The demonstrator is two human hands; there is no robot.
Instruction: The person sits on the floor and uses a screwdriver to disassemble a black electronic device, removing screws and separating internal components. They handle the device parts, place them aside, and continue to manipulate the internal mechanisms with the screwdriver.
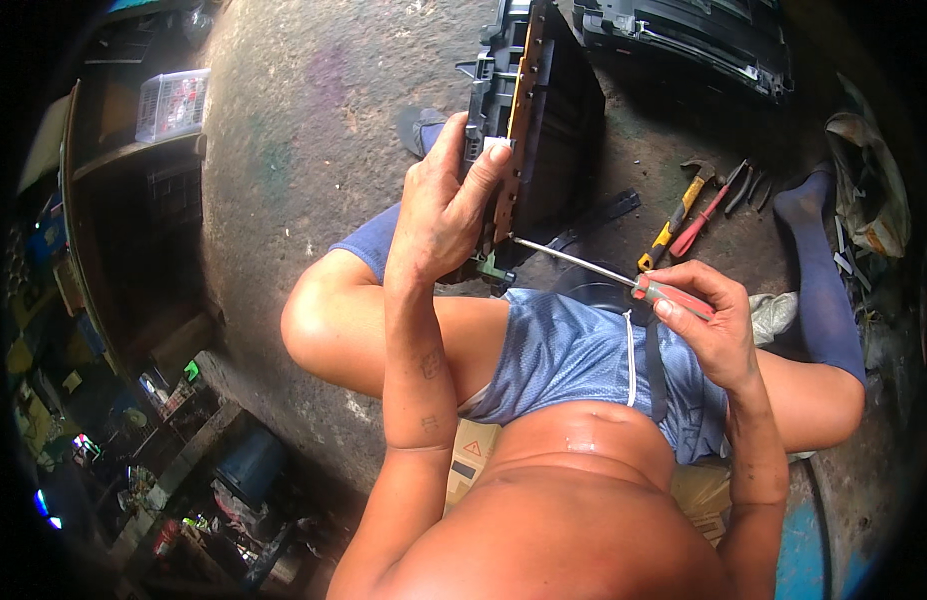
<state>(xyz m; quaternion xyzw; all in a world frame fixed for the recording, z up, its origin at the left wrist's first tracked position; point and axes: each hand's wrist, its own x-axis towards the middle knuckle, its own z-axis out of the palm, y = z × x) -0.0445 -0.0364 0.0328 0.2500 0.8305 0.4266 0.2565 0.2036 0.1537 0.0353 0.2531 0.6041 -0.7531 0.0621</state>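
Observation:
My right hand [711,315] is closed round the red and grey handle of a screwdriver [574,257]. Its long metal shaft points left, and the tip meets the lower end of a brown strip [521,110] along the edge of a black plastic machine part [496,60]. With my left hand [449,205] I grip that part and hold it up on edge, the thumb pressed near a small white piece on the strip. A green and dark fitting [496,271] shows at the part's lower end. What the fingers of my left hand touch behind the part is hidden.
A yellow and black hammer [674,222], a red-handled tool [706,215] and pliers [752,190] lie on the floor at right. Another black machine part [689,45] stands beyond. A wooden shelf with a white basket [173,106] is at left, with clutter below. A sack [869,180] sits far right.

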